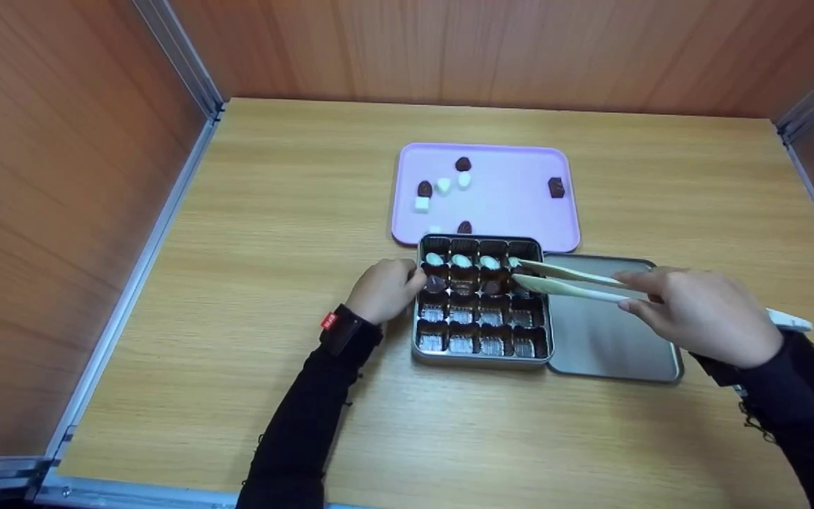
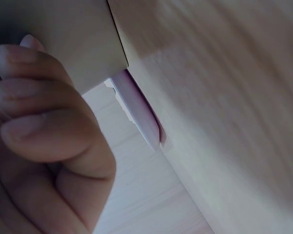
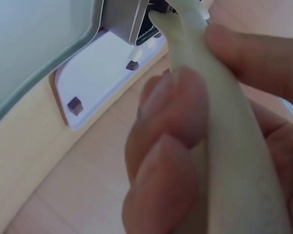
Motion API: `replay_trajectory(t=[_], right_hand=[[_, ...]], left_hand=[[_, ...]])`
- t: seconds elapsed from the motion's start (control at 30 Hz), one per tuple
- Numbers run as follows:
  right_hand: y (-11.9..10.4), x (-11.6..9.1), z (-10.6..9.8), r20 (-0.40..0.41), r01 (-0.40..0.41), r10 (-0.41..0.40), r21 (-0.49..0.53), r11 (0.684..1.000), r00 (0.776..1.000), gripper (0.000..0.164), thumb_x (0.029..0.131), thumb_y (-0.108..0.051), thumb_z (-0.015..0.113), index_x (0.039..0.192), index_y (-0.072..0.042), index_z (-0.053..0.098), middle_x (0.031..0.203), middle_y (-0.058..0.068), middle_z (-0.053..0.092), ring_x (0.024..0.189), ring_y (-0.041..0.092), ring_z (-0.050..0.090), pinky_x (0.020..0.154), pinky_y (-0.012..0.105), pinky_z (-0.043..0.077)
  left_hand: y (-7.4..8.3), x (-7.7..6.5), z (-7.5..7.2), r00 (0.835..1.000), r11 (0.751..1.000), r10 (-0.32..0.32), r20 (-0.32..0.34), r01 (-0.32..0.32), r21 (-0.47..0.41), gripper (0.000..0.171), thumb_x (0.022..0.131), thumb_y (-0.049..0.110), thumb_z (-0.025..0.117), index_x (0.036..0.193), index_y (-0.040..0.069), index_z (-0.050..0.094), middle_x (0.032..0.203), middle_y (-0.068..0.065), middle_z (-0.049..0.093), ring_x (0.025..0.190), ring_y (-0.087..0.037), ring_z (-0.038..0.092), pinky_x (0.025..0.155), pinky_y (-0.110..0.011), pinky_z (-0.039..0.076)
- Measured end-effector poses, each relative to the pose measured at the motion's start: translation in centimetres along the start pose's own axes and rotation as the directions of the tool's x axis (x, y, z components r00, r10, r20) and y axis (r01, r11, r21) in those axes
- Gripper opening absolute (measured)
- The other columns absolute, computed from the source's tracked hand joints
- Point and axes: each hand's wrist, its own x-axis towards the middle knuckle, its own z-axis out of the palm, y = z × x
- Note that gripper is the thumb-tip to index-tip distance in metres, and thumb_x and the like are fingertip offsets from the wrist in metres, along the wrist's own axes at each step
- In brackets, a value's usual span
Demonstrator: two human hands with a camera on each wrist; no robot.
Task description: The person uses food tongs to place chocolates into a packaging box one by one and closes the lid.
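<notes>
This place looks like a lab work booth: wood-patterned panels, joined by a metal frame, surround the table on three sides.

So the right hand has pale tongs over the right side of a divided tin — pale sweets along its far row, dark ones in the next — while the left hand is at its left edge, grey lid alongside, purple tray just beyond.
</notes>
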Motion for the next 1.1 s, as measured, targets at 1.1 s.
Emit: replay_trajectory(t=[1.1], right_hand=[[-2.9, 4.7, -4.0, 0.256, 0.053, -0.001, -0.197, 0.979, 0.967, 0.033, 0.083, -0.027, 0.073, 0.114, -0.014, 0.072, 0.071, -0.001, 0.063, 0.054, 0.015, 0.043, 0.044, 0.029, 0.034]], left_hand=[[0.1, 0.1, 0.1, 1.000, 1.000, -0.008, 0.005, 0.008, 0.020, 0.032, 0.098, 0.029, 0.046, 0.071, 0.014, 0.055, 0.063, 0.002, 0.049, 0.062, -0.019, 0.052, 0.065, -0.034, 0.044]])
